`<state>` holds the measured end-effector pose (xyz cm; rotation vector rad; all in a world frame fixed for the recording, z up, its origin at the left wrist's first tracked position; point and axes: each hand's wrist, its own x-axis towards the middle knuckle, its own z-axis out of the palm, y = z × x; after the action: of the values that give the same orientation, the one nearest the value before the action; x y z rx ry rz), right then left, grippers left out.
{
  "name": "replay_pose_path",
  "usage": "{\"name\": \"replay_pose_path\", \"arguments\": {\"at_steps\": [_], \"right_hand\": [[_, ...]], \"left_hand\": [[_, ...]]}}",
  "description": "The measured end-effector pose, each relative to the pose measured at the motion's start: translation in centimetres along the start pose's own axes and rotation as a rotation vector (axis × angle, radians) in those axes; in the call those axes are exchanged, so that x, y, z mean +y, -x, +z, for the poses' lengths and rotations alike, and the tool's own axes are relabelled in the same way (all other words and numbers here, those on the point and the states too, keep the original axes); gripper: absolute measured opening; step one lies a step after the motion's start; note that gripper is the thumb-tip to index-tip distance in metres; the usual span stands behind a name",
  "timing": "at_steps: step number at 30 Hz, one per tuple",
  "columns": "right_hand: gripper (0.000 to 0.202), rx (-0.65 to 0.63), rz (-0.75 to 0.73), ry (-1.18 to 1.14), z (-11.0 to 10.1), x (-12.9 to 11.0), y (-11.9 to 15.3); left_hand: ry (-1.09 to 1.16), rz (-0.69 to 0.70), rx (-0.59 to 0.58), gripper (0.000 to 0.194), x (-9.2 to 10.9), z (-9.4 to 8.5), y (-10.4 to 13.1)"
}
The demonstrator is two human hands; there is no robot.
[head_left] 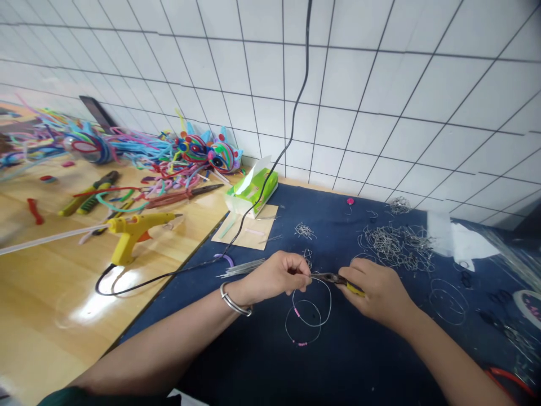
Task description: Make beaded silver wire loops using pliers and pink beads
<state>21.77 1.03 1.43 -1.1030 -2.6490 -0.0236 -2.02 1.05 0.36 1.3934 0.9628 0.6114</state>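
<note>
My left hand (284, 274), a silver bangle on its wrist, pinches the end of a thin wire ring (330, 304) that carries a few pink beads. Wrapped round the yellow handles of a pair of pliers (333, 278) is my right hand (377, 286). The jaws of the pliers point left and meet the wire at my left fingertips. Below the held ring, partly overlapped by it, a second wire ring (318, 334) with pink beads lies on the dark blue cloth (270, 372).
A yellow glue gun (132, 232) and more pliers (89, 194) lie left on the wooden table. Behind my left hand are a green tissue box (253, 192) and straight wires (243, 268). Tangled wire pieces (393, 243) lie back right. A black cable (293, 124) hangs before the tiled wall.
</note>
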Motion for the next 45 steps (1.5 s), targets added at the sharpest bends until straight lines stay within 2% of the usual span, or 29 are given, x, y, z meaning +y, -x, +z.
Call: {"name": "replay_pose_path", "arguments": {"at_steps": [5, 9, 12, 17, 23, 31, 40, 45], "right_hand": [[0.017, -0.027, -0.018, 0.009, -0.3, 0.2, -0.2], [0.016, 0.039, 0.030, 0.071, -0.6, 0.7, -0.3], [0.016, 0.082, 0.072, 0.079, -0.8, 0.9, -0.2], [0.015, 0.002, -0.002, 0.045, -0.9, 0.6, -0.3], [0.014, -0.034, -0.014, 0.114, -1.4, -0.1, -0.3], [0.015, 0.015, -0.119, 0.233, -2.3, -0.3, -0.2], [0.015, 0.039, -0.112, 0.293, -2.2, -0.7, -0.2], [0.015, 0.048, -0.134, 0.359, -2.3, -1.0, 0.0]], "left_hand": [[-0.162, 0.062, 0.062, 0.007, -0.2, 0.2, 0.2], [-0.271, 0.135, 0.118, 0.008, -0.5, 0.2, 0.2], [-0.264, 0.139, 0.114, 0.009, -0.5, 0.1, 0.1], [-0.227, 0.157, 0.066, 0.008, -0.2, 0.0, 0.0], [-0.351, 0.236, 0.100, 0.007, -0.3, 0.2, 0.3], [-0.369, 0.296, 0.047, 0.008, -0.1, -0.1, 0.2], [-0.477, 0.385, 0.165, 0.009, -0.3, 0.3, 0.5], [-0.499, 0.381, 0.194, 0.010, -0.2, 0.5, 0.6]]}}
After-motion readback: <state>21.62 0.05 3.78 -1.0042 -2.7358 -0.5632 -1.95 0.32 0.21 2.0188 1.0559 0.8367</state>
